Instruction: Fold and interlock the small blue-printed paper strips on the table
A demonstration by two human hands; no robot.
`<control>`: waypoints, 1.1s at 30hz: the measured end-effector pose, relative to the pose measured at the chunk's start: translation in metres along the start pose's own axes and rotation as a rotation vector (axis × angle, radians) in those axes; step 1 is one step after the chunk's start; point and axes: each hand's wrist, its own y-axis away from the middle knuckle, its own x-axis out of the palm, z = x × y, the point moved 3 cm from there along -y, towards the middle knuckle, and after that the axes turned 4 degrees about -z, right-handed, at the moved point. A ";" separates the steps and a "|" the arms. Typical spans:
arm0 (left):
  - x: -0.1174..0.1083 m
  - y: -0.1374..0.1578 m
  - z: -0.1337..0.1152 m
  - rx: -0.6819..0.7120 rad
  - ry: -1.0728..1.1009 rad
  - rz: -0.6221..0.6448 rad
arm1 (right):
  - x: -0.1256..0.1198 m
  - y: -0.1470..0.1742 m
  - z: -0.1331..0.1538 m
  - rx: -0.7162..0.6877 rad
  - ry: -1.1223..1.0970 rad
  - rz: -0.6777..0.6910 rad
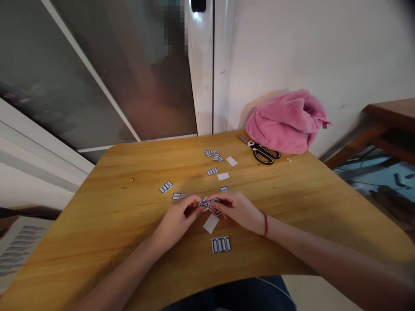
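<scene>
My left hand [180, 217] pinches the left end of some small white label pieces [210, 201] with blue borders. At their right end, my right hand [240, 211] closes its thumb and fingers on them; a red cord circles that wrist. How many pieces are held is hard to make out. Just beneath the hands lies a blank white piece [211, 224], and nearer to me a blue-bordered label piece [221, 244]. Another labelled piece [177, 196] is partly covered by my left hand, and one more [223, 189] shows just beyond my right hand.
Farther back on the wooden table [106, 207] are a heap of label pieces [213, 155], a label strip [212, 171], and blank pieces [223, 176]. A separate strip [166, 187] lies left. Black-handled scissors [263, 153] rest beside a pink plush cloth [287, 123] against the wall.
</scene>
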 end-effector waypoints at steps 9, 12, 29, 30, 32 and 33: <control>0.005 0.004 0.002 0.019 -0.183 0.018 | -0.008 0.000 0.003 -0.244 0.630 -0.115; 0.008 0.003 0.004 0.007 -0.190 0.058 | -0.005 -0.002 0.000 -0.234 0.701 -0.035; 0.012 0.002 0.003 -0.002 -0.078 0.094 | -0.002 -0.004 0.000 -0.263 0.717 -0.007; 0.012 0.001 0.003 -0.003 -0.076 0.090 | -0.003 -0.004 0.000 -0.265 0.716 -0.007; 0.012 0.001 0.003 0.006 -0.071 0.085 | -0.002 -0.003 0.003 -0.277 0.717 0.000; 0.012 0.001 0.003 0.013 -0.068 0.084 | -0.002 -0.003 0.004 -0.284 0.715 0.002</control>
